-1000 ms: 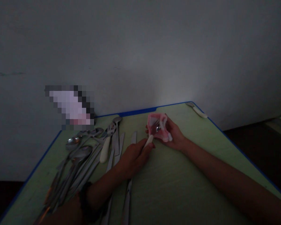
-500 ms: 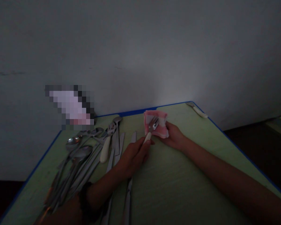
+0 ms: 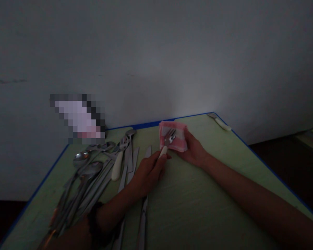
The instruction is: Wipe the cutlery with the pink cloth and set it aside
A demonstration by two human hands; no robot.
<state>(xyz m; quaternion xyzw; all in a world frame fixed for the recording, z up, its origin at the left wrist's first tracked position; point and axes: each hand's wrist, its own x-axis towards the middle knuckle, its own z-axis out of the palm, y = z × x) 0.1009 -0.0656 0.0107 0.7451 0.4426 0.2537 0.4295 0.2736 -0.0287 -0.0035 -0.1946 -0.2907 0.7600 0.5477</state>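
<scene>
My left hand (image 3: 147, 172) is closed around the white handle of a small fork (image 3: 167, 142), whose metal tines lie against a pink and white cloth (image 3: 176, 136). My right hand (image 3: 194, 150) holds that folded cloth from behind and below, near the far edge of the green table (image 3: 198, 208). The fork's prongs point up and away from me, and the cloth lies flat behind them.
A heap of spoons, forks and knives (image 3: 94, 173) covers the table's left side. One knife (image 3: 142, 222) lies under my left forearm. A white-handled utensil (image 3: 219, 122) rests at the far right corner. A grey wall stands behind; the table has a blue rim.
The cloth was bunched around the fork's tines; it has opened out flat behind them. Both hands stayed almost in place.
</scene>
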